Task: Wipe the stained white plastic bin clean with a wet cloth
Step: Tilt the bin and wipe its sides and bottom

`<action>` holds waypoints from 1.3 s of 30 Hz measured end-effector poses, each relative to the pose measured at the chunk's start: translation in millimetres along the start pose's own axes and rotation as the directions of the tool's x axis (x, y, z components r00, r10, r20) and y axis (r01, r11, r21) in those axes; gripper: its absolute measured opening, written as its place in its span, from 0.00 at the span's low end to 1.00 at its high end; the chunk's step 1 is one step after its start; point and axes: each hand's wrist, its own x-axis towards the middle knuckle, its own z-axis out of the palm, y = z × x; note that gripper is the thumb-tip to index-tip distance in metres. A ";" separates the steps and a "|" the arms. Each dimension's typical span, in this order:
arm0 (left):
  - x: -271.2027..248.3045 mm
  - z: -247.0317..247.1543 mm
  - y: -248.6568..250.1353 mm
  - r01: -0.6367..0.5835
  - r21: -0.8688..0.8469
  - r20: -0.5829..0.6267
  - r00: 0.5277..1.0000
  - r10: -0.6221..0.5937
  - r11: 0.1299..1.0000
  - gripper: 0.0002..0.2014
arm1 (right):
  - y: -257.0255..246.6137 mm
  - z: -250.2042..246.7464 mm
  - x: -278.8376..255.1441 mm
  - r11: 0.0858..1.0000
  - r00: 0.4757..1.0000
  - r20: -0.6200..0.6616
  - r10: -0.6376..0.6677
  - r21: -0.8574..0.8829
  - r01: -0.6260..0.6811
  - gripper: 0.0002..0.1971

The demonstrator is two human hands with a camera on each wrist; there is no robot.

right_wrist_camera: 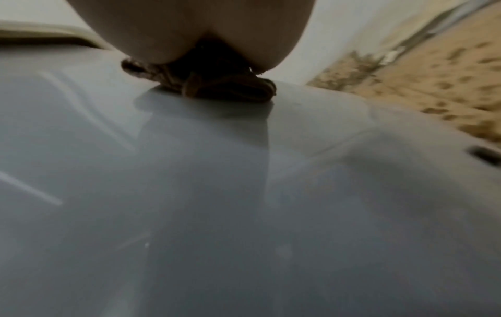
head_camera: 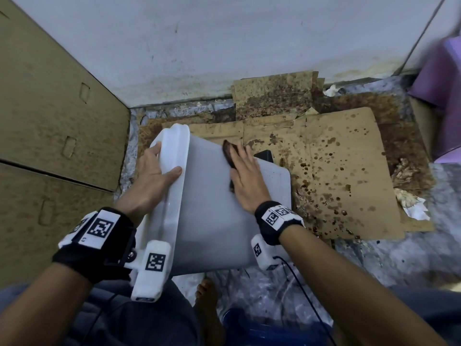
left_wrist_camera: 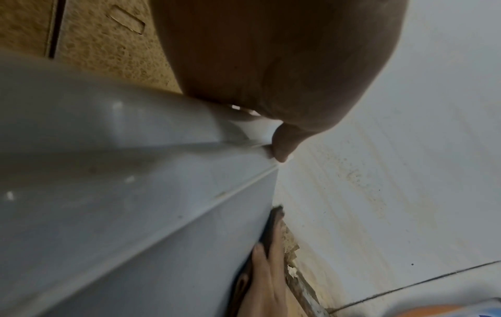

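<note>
The white plastic bin (head_camera: 209,216) lies tilted on its side, rim to the left and base to the right. My left hand (head_camera: 159,171) grips the rim, fingers curled over its edge and thumb on the outer wall. My right hand (head_camera: 245,178) lies flat with straight fingers on a dark brown cloth (head_camera: 227,149) and presses it against the upturned side wall near the far edge. The left wrist view shows the bin's rim (left_wrist_camera: 122,150) under my palm. In the right wrist view the crumpled cloth (right_wrist_camera: 216,88) sits under my hand on the smooth bin wall (right_wrist_camera: 216,193).
Brown-stained cardboard sheets (head_camera: 336,171) cover the floor to the right and behind the bin. Cardboard boxes (head_camera: 50,121) stand at the left and a white wall (head_camera: 224,46) rises behind. A purple object (head_camera: 444,96) is at the far right, crumpled paper (head_camera: 409,201) beside the cardboard, my bare foot (head_camera: 207,300) below.
</note>
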 end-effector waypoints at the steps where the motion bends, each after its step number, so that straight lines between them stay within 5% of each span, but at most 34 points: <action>1: 1.1 0.0 1.1 0.012 -0.009 -0.014 1.000 -0.012 1.000 0.37 | 11.7 -1.2 -4.6 0.999 0.999 -0.008 0.049 0.015 -0.049 0.27; 7: -2.0 9.9 15.7 0.009 0.070 -0.125 0.992 0.000 0.998 0.32 | 31.8 -9.9 -12.5 0.946 0.966 -0.114 0.234 0.256 -0.199 0.26; 10: -4.3 11.3 22.3 0.054 0.098 -0.080 0.996 -0.046 0.994 0.36 | -5.2 -8.4 -15.8 0.948 0.988 -0.106 0.116 0.308 -0.078 0.30; 13: -3.4 9.8 26.4 0.084 0.116 -0.030 0.996 -0.081 0.990 0.35 | -38.8 6.3 -16.0 0.977 0.996 -0.045 -0.072 0.197 0.079 0.26; 18: 0.0 7.5 19.8 0.031 0.095 -0.040 0.999 -0.028 0.995 0.32 | -15.8 14.5 -17.2 0.988 0.996 0.024 -0.084 -0.129 0.086 0.30; 22: 3.3 4.9 12.7 0.004 0.001 0.022 1.000 -0.004 1.000 0.35 | 42.8 6.3 -24.4 0.985 0.993 -0.006 0.118 -0.123 -0.118 0.30; 28: -1.0 9.9 19.9 -0.067 -0.023 0.034 0.997 0.068 0.997 0.35 | 96.9 -1.7 -32.4 0.909 0.907 -0.066 0.416 0.029 -0.415 0.28; 31: -1.5 10.2 17.6 -0.078 -0.017 0.030 0.997 0.078 0.997 0.41 | 76.3 0.3 -30.7 0.939 0.935 -0.079 0.345 0.044 -0.342 0.31; 36: 1.0 9.6 13.2 -0.067 -0.061 0.051 0.996 0.070 0.996 0.43 | 27.8 11.4 -36.9 1.000 0.998 -0.061 0.019 0.025 -0.017 0.29; 39: 0.9 7.0 8.0 -0.065 -0.064 0.048 0.997 0.068 0.996 0.44 | 46.0 11.7 -40.6 0.998 0.998 -0.061 0.021 -0.058 -0.025 0.28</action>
